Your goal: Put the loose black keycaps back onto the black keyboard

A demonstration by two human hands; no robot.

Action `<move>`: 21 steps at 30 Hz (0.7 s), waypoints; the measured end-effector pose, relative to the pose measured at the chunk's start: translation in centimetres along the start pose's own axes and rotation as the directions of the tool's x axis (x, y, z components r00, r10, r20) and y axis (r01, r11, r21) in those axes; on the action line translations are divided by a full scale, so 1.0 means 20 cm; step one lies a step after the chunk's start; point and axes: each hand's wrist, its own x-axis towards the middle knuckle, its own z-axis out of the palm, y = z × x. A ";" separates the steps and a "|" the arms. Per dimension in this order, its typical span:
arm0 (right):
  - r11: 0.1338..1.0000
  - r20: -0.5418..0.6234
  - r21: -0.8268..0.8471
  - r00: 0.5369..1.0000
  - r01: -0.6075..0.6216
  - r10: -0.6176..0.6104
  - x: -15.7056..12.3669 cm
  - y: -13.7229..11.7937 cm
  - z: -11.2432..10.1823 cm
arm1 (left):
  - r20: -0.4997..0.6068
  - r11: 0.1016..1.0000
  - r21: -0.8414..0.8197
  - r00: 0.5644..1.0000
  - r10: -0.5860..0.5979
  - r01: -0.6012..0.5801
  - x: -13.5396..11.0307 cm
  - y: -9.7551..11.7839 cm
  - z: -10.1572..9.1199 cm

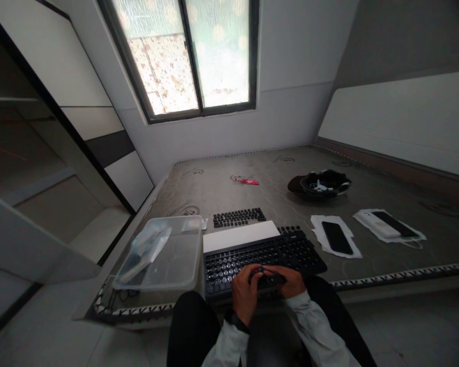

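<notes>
Thumbs and fingertips of the left hand and right hand are pinched together on a small dark piece, too small to identify. Beneath lies the black keyboard, at the mattress's near edge. Done, in my judgement: loose keycaps are off and ranged in rows beyond the white strip. Left: apparently the keyboard's bare-looking main block; number-pad condition cannot be confirmed.
</notes>
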 end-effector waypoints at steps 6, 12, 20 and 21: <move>0.999 0.039 0.029 0.999 -0.034 0.033 0.00 0.00 -0.01 | -0.005 1.000 0.016 1.000 0.000 0.000 0.00 -0.02 0.01; 1.000 0.013 0.025 1.000 -0.012 0.011 0.00 0.00 0.00 | -0.019 1.000 0.001 1.000 0.017 -0.017 0.00 -0.01 0.00; 0.998 -0.005 0.042 0.999 -0.047 0.048 0.00 -0.03 0.00 | 0.000 1.000 0.003 1.000 -0.001 0.001 0.00 0.01 0.00; 0.998 -0.001 0.039 0.999 -0.045 0.045 0.00 -0.03 -0.01 | -0.003 1.000 0.003 1.000 -0.003 0.003 0.00 0.01 0.00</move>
